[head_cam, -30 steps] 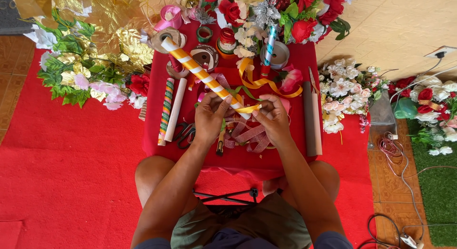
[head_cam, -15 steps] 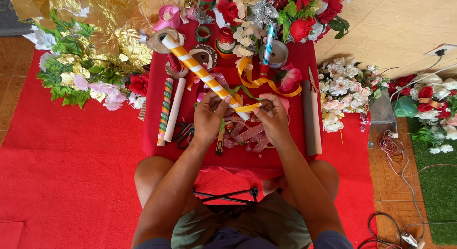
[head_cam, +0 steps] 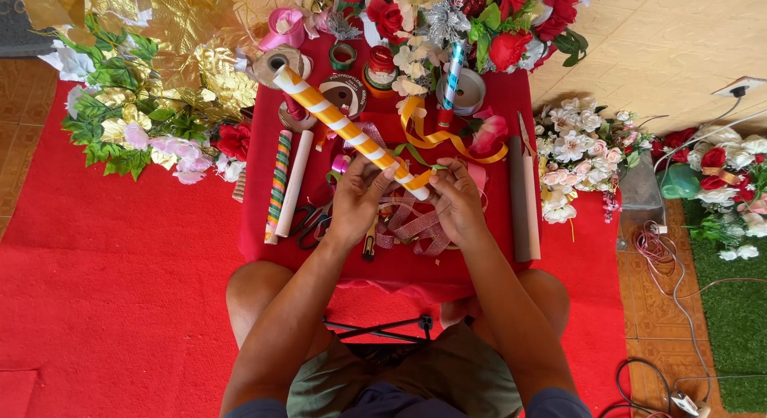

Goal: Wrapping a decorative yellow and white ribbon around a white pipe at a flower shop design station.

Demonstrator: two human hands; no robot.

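Observation:
A long roll wrapped in orange and white stripes (head_cam: 343, 124) lies slanted over the small red table (head_cam: 256, 226), its far end up left. My left hand (head_cam: 358, 201) grips its near end from the left. My right hand (head_cam: 455, 201) pinches the same tip and a strand of orange ribbon (head_cam: 431, 138) from the right. Under both hands lies a heap of pink mesh ribbon (head_cam: 415, 230). Black scissors (head_cam: 307, 222) rest just left of my left hand.
Rolled papers (head_cam: 288, 182) lie at the table's left, a brown roll (head_cam: 523, 194) at its right. Tape and ribbon spools (head_cam: 345, 91) and red and white artificial flowers (head_cam: 511, 43) crowd the far edge. Gold foil leaves (head_cam: 192, 59) spread left; cables (head_cam: 679, 266) trail right.
Both hands have kept hold of the striped roll's near end; the fingers shifted slightly at the tip. The roll's slant is much the same.

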